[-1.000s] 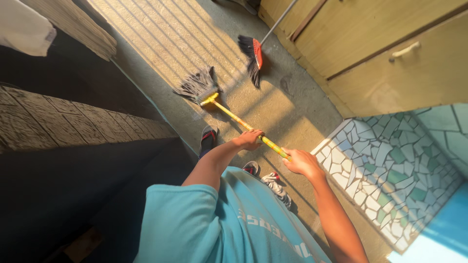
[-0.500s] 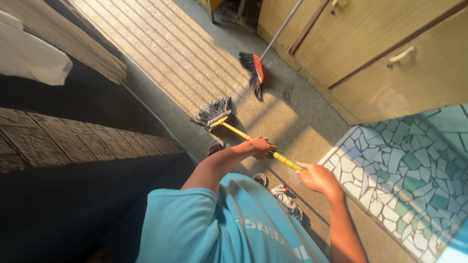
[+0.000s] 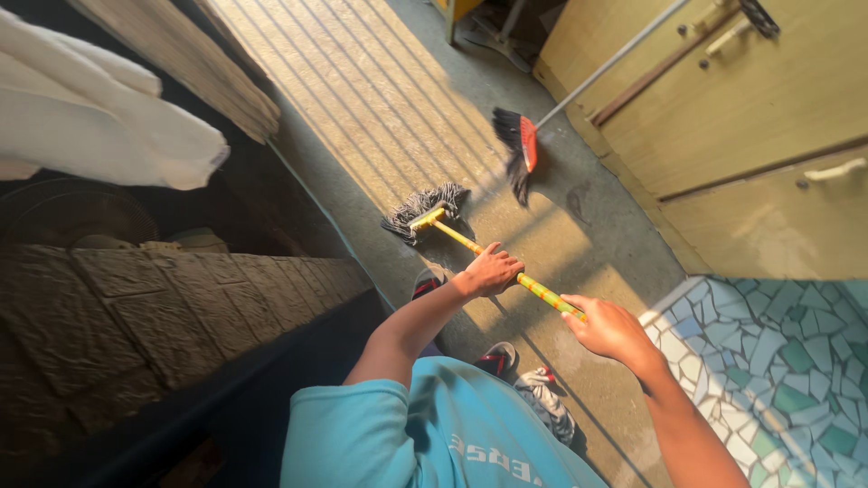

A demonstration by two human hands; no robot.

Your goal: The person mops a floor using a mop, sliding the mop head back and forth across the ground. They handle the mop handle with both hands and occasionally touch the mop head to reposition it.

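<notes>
Mop [image 3: 425, 212]: grey head on the floor, yellow handle slanting back toward the person.
Left hand [image 3: 493, 269]: wrapped around the handle's middle.
Right hand [image 3: 610, 327]: fingers closed on the handle's end.
Change: mop head sits nearer the wall than half a second ago.
Broom [image 3: 523, 149]: beside the cabinets [image 3: 759, 117], untouched.

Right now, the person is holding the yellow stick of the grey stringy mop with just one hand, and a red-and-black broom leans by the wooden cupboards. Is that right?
Not quite. The head view shows both hands on the yellow stick of the grey stringy mop: the left hand further down it, the right hand at its end. The red-and-black broom does lean by the wooden cupboards.
</notes>
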